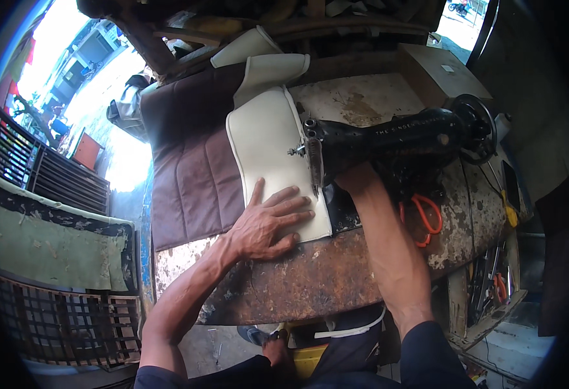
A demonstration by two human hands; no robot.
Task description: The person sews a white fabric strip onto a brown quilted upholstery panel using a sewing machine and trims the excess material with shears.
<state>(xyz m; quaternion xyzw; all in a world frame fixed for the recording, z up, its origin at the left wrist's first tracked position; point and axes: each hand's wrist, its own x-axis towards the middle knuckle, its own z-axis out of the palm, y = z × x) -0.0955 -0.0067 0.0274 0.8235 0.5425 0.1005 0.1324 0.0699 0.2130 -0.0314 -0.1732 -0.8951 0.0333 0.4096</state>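
My left hand (271,220) lies spread on a cream padded panel (262,129) with piped edges, under the needle end of a black sewing machine (401,136). The panel rests partly over brown quilted fabric (181,155), and more cream pieces (265,74) lie behind it. My right hand (356,174) reaches under the machine's arm, beside the needle, its fingers hidden behind the black body. Orange-handled scissors (430,220) lie to the right of my right forearm, close to the machine's base.
The worn table's front edge (297,305) curves below my hands. A cardboard box (443,74) stands at the back right, and tools (501,285) sit at the right side. Metal grilles (45,181) and a green mat (51,246) are on the left, beside a bright doorway. My foot shows below.
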